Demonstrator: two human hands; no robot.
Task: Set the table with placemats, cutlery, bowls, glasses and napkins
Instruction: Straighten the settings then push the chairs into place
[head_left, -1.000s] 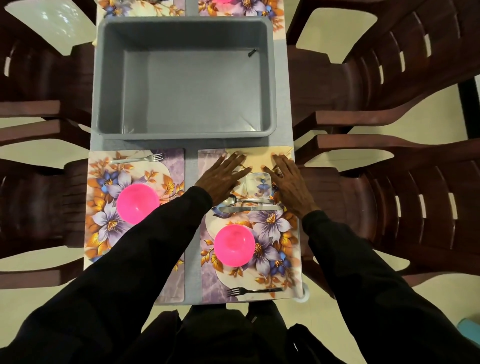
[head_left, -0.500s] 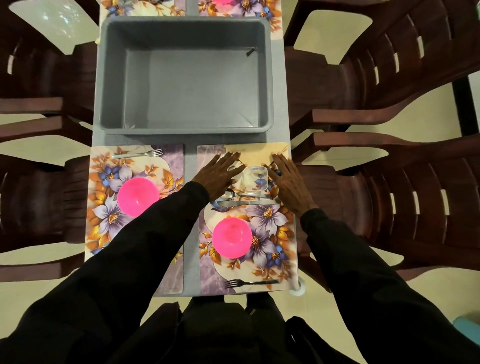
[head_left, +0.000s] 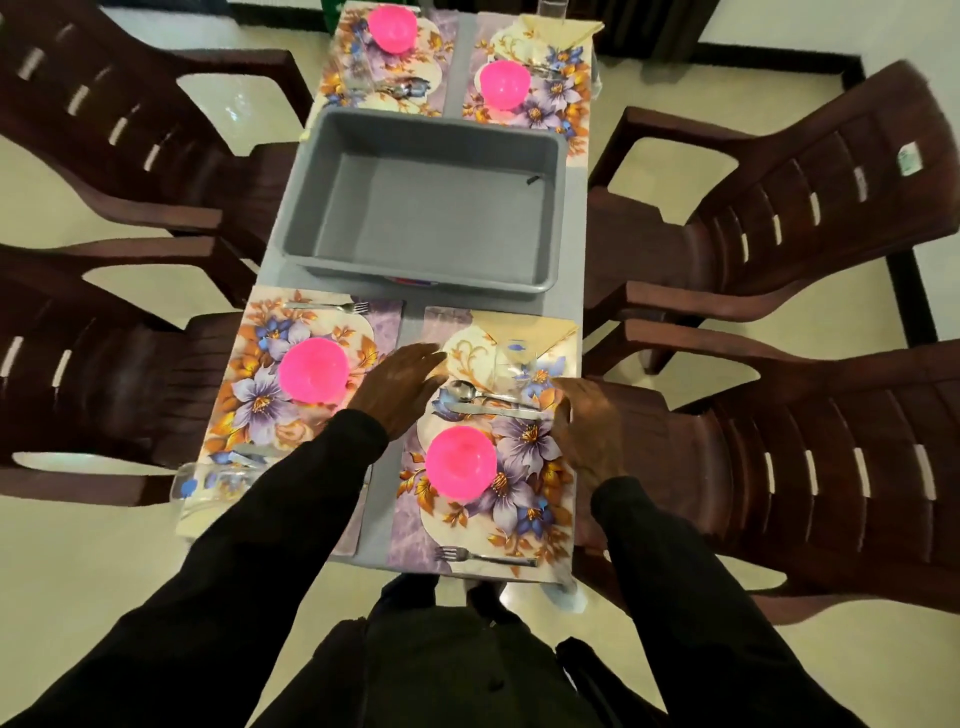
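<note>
The near right floral placemat (head_left: 524, 499) carries a pink bowl (head_left: 460, 462), a spoon (head_left: 467, 391) and knife (head_left: 493, 410) above it, a fork (head_left: 488, 557) at its near edge, a clear glass (head_left: 519, 366) and a folded cream napkin (head_left: 524, 330) at its far end. My left hand (head_left: 400, 387) hovers flat, fingers straight, over the mat's left edge. My right hand (head_left: 587, 426) hangs loosely curled at the mat's right edge, holding nothing. The near left placemat (head_left: 244, 410) has a pink bowl (head_left: 313, 370), a fork (head_left: 324, 307) and a glass (head_left: 208, 480) lying near its front corner.
An empty grey plastic tub (head_left: 431, 202) stands mid-table. Beyond it lie two more floral placemats with pink bowls (head_left: 392, 28) (head_left: 504, 84). Dark brown plastic chairs (head_left: 810, 208) flank both sides of the narrow table.
Both hands have drawn back from beside the glass toward me and spread apart. The view has tilted up, showing the far place settings.
</note>
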